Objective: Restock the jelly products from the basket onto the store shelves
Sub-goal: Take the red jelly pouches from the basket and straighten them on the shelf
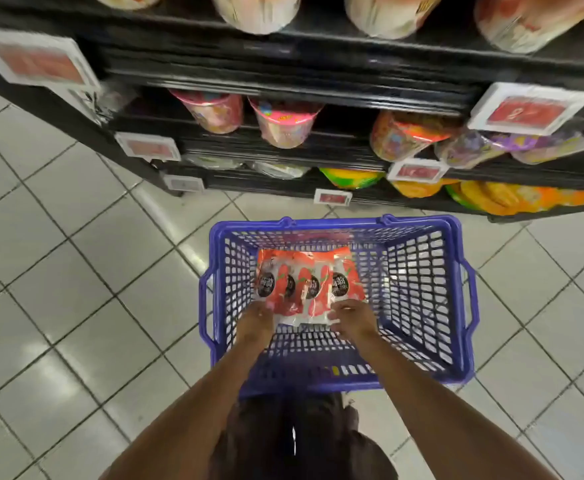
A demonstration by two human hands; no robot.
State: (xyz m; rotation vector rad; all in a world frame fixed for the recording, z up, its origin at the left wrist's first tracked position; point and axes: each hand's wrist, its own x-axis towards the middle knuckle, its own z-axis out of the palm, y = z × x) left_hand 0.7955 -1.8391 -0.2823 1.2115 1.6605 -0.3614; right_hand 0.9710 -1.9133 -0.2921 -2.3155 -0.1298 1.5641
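A blue plastic basket (422, 271) stands on the tiled floor in front of the shelves. Inside it lie several red and orange jelly packets (304, 282) with round black labels, fanned side by side. Both my hands reach down into the basket. My left hand (257, 318) grips the near edge of the leftmost packets. My right hand (351, 318) holds the near edge of the rightmost packet, fingers curled on it.
Black store shelves (283, 77) rise beyond the basket, stocked with tubs and bags of jelly (283, 123) and white price tags (529, 107). Orange and yellow bags (491, 197) fill the lowest shelf. Light floor tiles (76, 271) spread to the left and right.
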